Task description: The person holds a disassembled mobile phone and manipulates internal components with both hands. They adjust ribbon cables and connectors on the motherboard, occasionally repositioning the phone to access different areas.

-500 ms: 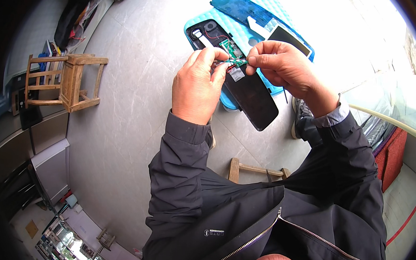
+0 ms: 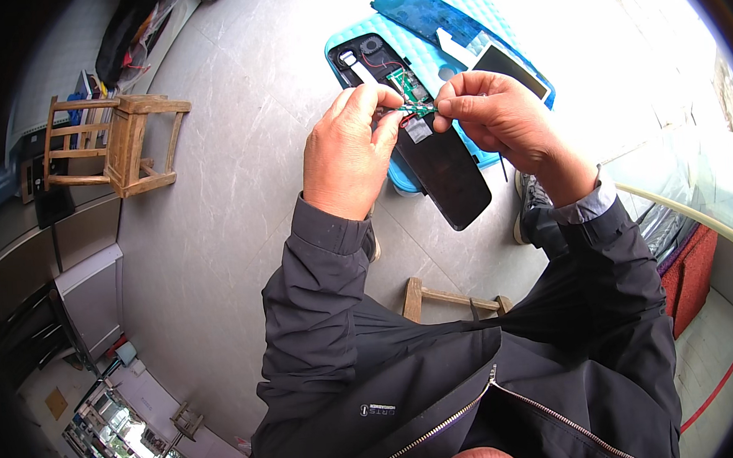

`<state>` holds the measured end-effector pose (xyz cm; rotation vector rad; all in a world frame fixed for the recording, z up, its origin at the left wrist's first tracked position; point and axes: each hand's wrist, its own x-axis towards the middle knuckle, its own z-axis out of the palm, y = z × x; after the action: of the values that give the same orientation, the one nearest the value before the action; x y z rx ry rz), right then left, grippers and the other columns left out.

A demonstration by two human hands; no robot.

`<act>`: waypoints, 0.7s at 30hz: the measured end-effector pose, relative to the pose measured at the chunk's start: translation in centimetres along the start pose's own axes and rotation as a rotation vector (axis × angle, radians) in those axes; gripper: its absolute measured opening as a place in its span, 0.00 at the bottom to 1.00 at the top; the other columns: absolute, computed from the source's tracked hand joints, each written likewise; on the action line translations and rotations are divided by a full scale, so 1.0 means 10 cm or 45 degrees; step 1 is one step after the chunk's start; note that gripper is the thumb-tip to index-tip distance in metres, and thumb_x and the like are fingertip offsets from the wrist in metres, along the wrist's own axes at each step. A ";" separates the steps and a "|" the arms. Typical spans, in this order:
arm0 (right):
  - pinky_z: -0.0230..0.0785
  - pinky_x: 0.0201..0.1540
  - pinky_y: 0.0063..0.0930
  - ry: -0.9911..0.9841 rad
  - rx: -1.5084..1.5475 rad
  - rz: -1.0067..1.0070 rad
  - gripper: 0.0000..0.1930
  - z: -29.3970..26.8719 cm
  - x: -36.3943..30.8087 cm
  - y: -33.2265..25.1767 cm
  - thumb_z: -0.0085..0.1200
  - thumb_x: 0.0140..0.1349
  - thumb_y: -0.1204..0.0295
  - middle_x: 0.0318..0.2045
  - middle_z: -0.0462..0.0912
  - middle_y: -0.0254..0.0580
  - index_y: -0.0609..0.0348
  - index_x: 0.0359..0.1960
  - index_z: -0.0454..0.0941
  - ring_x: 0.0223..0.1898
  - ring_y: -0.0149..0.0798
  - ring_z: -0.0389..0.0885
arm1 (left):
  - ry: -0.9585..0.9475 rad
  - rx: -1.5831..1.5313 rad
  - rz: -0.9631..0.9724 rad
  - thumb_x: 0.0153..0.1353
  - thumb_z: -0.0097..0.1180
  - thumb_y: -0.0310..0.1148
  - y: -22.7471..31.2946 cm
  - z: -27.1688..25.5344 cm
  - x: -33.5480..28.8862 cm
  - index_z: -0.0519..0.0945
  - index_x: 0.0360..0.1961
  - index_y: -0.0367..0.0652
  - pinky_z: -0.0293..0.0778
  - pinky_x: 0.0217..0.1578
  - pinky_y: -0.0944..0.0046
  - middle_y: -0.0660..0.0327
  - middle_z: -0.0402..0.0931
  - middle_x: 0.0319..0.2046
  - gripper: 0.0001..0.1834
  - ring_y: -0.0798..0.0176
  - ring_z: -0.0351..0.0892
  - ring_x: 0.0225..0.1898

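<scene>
Brown wood forms the chair (image 2: 122,147) on the far left, standing on a grey tiled floor (image 2: 224,229). Moving right, the person's left hand (image 2: 349,150) comes up from a dark jacket (image 2: 444,392), thumb and forefinger pinching the left end of a small green strip (image 2: 416,108) that looks like a piece of circuit board. Below that strip, from this downward view, a long black case (image 2: 454,180) lies open and slanted, its upper end away from the person; inside are a round speaker (image 2: 370,47), a green board (image 2: 399,79) and thin red wires. Whether the strip touches the case cannot be told. The case rests on a light-blue padded surface (image 2: 423,53), its near end reaching past the edge. The wooden bar (image 2: 450,297) of a seat shows low down, between the person's legs. The right hand (image 2: 498,116) pinches the strip's right end between thumb and forefinger, its other fingers curled. Behind that hand, a dark-blue translucent cover (image 2: 414,12) and a small white-edged screen (image 2: 508,71) lie on the padding. A dark shoe (image 2: 537,210) is nearer the person, and red cloth (image 2: 690,280) stands at far right
</scene>
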<state>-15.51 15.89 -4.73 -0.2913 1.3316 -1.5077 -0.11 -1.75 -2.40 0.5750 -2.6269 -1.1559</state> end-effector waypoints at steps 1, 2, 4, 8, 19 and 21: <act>0.49 0.17 0.13 0.001 -0.001 0.000 0.06 0.00 0.00 0.00 0.65 0.74 0.67 0.32 0.89 0.33 0.54 0.40 0.84 0.16 0.15 0.62 | 0.004 0.005 0.000 0.68 0.69 0.24 0.00 0.00 0.00 0.83 0.49 0.38 0.84 0.46 0.63 0.60 0.86 0.44 0.10 0.65 0.88 0.42; 0.49 0.18 0.13 0.000 -0.002 -0.003 0.06 0.00 0.00 0.00 0.65 0.74 0.66 0.32 0.89 0.33 0.54 0.40 0.84 0.16 0.15 0.62 | 0.006 0.004 0.006 0.68 0.69 0.24 0.00 0.00 0.00 0.83 0.49 0.38 0.84 0.46 0.64 0.60 0.86 0.44 0.10 0.65 0.88 0.42; 0.49 0.18 0.13 0.001 -0.003 -0.010 0.06 0.00 0.00 0.00 0.64 0.74 0.66 0.32 0.89 0.33 0.54 0.40 0.84 0.16 0.15 0.62 | 0.017 -0.001 0.027 0.68 0.69 0.24 0.00 0.00 0.00 0.83 0.49 0.38 0.84 0.45 0.64 0.60 0.86 0.44 0.10 0.66 0.88 0.41; 0.49 0.18 0.13 -0.001 -0.007 -0.013 0.06 0.01 -0.01 0.00 0.64 0.74 0.67 0.33 0.89 0.33 0.54 0.40 0.84 0.17 0.15 0.62 | -0.001 0.018 0.010 0.68 0.69 0.24 -0.01 0.00 0.00 0.83 0.48 0.38 0.83 0.44 0.64 0.60 0.86 0.43 0.10 0.66 0.87 0.40; 0.50 0.18 0.13 0.004 -0.010 -0.010 0.06 0.01 -0.01 -0.01 0.65 0.74 0.66 0.32 0.89 0.32 0.54 0.40 0.84 0.17 0.15 0.63 | 0.001 -0.004 -0.009 0.69 0.68 0.24 0.01 -0.01 -0.01 0.84 0.48 0.38 0.83 0.42 0.65 0.61 0.86 0.42 0.09 0.69 0.87 0.39; 0.50 0.18 0.13 0.008 -0.019 -0.010 0.06 0.01 -0.01 -0.01 0.65 0.74 0.66 0.32 0.89 0.32 0.54 0.41 0.84 0.17 0.15 0.63 | -0.001 -0.009 -0.011 0.69 0.69 0.24 0.01 -0.01 -0.01 0.84 0.48 0.38 0.83 0.43 0.66 0.60 0.86 0.42 0.09 0.69 0.87 0.39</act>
<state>-15.44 15.88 -4.55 -0.3014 1.3484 -1.5069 -0.03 -1.71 -2.27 0.5855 -2.6223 -1.1682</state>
